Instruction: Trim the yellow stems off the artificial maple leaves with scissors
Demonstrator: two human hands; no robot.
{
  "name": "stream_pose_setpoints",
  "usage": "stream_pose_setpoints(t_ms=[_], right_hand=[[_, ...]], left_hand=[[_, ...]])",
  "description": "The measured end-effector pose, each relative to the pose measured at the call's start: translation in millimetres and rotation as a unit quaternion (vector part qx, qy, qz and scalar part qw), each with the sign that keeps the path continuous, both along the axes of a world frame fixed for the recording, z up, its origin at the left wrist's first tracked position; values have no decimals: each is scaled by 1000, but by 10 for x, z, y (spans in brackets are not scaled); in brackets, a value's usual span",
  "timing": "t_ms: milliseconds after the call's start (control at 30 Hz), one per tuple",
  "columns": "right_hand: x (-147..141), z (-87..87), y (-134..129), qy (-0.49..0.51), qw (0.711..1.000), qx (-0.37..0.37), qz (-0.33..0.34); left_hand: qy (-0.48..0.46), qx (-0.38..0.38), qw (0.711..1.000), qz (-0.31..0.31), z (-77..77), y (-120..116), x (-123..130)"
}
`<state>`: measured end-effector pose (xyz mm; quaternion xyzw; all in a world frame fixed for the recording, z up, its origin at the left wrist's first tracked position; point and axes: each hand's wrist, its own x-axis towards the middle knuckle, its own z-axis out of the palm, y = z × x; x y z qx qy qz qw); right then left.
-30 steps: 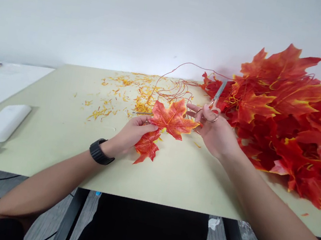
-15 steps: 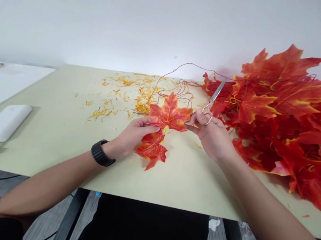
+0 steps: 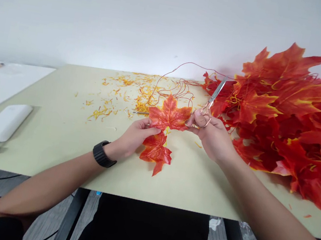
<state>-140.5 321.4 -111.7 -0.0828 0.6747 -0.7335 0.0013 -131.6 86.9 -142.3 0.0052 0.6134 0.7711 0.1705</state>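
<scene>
Between my hands is a red-orange maple leaf [image 3: 170, 114], its points spread out. My left hand [image 3: 132, 136] pinches its left lower edge between thumb and fingers. Below it hangs a smaller red leaf [image 3: 157, 152], joined near a yellow stem. My right hand [image 3: 211, 134] has fingertips at the right edge of the upper leaf and also holds scissors [image 3: 217, 92] by the rings, blades pointing up and away. Thin red cord [image 3: 180, 88] lies in loops behind the leaf.
A big heap of red leaves [image 3: 289, 116] fills the right side of the table [image 3: 61, 128]. Yellow scraps [image 3: 100, 113] are scattered behind my left hand. A white power bank [image 3: 4, 123] with a black cable is at the left. A wall rises behind.
The smaller leaf has swung slightly right and down. The upper leaf has sunk slightly, and my left hand has shifted a little to the right. Both hands keep their holds.
</scene>
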Motion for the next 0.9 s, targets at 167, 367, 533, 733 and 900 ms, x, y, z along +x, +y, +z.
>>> stream_pose_setpoints(t_ms=[167,367,533,733,900], right_hand=[[-26,-87,-8,-1,1000,28,-3],[-24,-87,-24,-8,999,35,-8],[-35,-104,-17,-16,999,29,-2],[-43,-157,-13,-22,999,44,17],[-27,-206,-55,-23,995,89,41]], left_hand=[[-15,15,999,-43,-24,38,35],[-42,29,996,-74,-25,36,34],[-28,57,997,-48,-32,1,3],[18,64,998,14,12,-26,-14],[44,37,996,62,10,-71,-78]])
